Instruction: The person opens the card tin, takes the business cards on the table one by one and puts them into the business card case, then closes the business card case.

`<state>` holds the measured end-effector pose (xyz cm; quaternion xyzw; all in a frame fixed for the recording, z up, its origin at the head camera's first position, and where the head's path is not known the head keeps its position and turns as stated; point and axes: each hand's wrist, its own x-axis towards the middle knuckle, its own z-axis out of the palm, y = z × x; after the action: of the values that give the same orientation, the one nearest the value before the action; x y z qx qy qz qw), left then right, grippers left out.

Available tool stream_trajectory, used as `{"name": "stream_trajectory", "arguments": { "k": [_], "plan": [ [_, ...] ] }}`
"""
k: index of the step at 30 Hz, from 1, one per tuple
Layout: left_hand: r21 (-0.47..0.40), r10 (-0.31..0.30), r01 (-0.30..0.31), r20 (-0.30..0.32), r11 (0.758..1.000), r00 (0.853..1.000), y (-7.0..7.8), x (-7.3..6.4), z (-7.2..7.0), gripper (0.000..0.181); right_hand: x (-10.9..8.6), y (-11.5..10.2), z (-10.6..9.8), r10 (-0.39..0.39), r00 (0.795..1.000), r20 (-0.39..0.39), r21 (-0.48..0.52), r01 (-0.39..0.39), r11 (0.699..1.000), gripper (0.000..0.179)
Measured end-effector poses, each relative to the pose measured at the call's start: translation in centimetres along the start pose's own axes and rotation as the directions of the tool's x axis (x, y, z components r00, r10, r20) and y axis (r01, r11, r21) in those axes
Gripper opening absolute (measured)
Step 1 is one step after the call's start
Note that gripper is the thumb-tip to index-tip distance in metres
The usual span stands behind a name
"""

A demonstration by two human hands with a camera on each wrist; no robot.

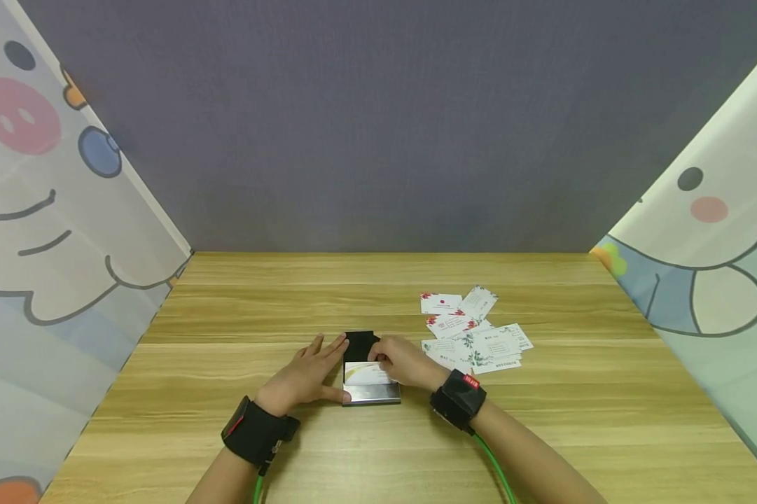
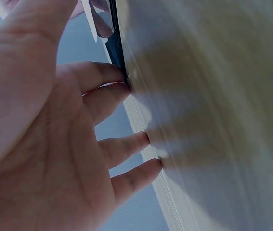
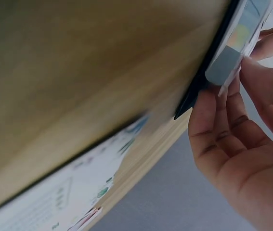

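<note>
An open business card case [image 1: 372, 395] lies on the table, with a silver metal pocket at its near end and a black flap [image 1: 358, 346] at the far end. A white business card [image 1: 360, 374] with gold curves sits partly in the pocket. My right hand [image 1: 405, 362] pinches the card between thumb and curled fingers, also visible in the right wrist view. Along the case's left side my left hand [image 1: 307, 375] rests with spread fingers, thumb at the pocket's edge and index fingertip at the flap. In the left wrist view its other fingertips [image 2: 153, 166] touch the tabletop.
Right of the case lies a loose spread of overlapping business cards [image 1: 494, 348], some with green leaves, others with red flowers [image 1: 441, 304]. A grey panel [image 1: 384, 140] stands behind the wooden table [image 1: 277, 301], and cartoon-printed panels [image 1: 693, 231] flank it.
</note>
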<state>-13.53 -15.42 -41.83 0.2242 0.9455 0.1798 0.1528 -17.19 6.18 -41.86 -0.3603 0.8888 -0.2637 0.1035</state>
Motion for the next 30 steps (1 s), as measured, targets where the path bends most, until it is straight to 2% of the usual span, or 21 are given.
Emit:
{"name": "stream_trajectory", "arguments": {
  "k": [20,25,30],
  "plan": [
    [0.006,-0.005,0.005,0.007,1.0,1.0,-0.1,0.0,0.0,0.094,-1.1,-1.0,0.4,-0.003,1.0,-0.031,-0.094,0.0,0.996,0.018],
    [0.003,-0.012,0.012,0.014,1.0,1.0,-0.1,0.1,0.0,0.094,-1.2,-1.0,0.5,0.016,1.0,-0.011,-0.127,-0.017,0.992,0.019],
    [0.001,-0.008,0.008,0.014,1.0,1.0,-0.1,0.1,-0.1,0.094,-1.3,-1.0,0.5,0.002,1.0,-0.001,-0.137,-0.002,0.991,0.02]
  ]
}}
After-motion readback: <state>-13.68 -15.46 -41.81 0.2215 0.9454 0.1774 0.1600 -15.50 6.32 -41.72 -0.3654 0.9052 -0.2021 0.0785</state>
